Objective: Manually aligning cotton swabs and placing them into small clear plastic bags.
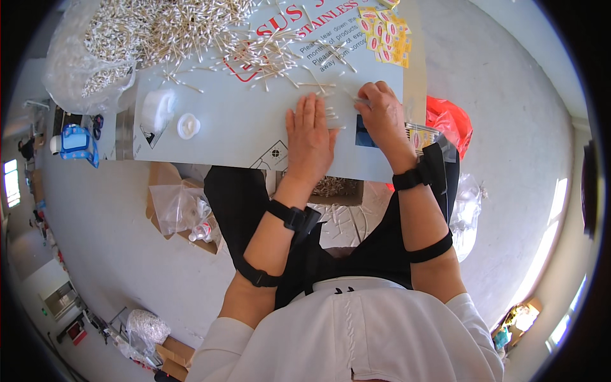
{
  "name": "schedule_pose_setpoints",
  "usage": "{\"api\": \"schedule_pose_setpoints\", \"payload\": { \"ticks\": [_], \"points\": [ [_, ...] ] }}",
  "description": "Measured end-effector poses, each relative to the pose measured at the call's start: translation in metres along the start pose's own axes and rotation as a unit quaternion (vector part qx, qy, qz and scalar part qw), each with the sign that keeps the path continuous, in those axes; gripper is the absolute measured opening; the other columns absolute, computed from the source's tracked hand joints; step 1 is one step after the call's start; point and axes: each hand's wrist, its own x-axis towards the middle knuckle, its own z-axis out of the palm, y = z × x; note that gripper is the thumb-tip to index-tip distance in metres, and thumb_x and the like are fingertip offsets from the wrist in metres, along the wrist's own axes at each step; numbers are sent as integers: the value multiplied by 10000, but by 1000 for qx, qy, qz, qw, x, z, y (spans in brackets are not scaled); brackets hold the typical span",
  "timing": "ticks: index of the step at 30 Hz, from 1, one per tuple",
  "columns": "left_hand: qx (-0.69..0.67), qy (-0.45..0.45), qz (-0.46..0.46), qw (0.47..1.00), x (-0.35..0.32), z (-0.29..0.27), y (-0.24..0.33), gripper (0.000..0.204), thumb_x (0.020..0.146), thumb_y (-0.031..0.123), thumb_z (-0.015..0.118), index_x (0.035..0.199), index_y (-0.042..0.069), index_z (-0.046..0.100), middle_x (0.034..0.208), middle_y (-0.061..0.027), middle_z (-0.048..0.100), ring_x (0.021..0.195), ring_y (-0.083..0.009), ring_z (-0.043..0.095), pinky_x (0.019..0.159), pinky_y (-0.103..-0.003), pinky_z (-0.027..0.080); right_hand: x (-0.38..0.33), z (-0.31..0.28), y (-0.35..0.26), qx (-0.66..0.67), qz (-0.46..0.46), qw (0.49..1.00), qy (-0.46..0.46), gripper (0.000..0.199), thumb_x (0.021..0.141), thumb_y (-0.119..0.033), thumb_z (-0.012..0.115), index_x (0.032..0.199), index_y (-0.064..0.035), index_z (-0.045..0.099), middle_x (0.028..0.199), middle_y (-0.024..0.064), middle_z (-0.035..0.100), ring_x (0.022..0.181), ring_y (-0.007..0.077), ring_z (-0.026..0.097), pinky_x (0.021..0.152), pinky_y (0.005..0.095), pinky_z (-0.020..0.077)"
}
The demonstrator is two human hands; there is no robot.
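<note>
Evidently early on: the left hand (310, 135) lies flat, fingers spread, on a few cotton swabs (331, 113), while the right hand (380, 109) pinches a clear little bag (360, 101). At eleven o'clock, a big swab heap (172, 28) remains unpacked.

Single head view, looking steeply down, close over table (254, 137) and lap.

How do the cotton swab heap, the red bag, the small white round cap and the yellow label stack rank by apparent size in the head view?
1. cotton swab heap
2. red bag
3. yellow label stack
4. small white round cap
</note>
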Motion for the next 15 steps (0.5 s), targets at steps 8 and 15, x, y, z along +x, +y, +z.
{"api": "schedule_pose_setpoints", "payload": {
  "ticks": [8,15],
  "points": [
    [-73,66,44,994,-17,5,-7,545,769,27,656,1289,-26,499,1352,-190,495,1296,-377,425,1094,-465,331,4,18,-12,25,-87,996,-14,76,783,-60,666,837,-58,612,806,102,581,810,325,604,697,413,496],
    [-136,142,-48,979,2,-13,-31,404,677,-38,624,1072,16,558,1135,-145,568,1075,-368,512,945,-462,408,-4,11,-6,23,-11,1000,10,54,785,-70,662,819,-72,619,825,98,569,850,309,603,704,419,510]
  ]
}}
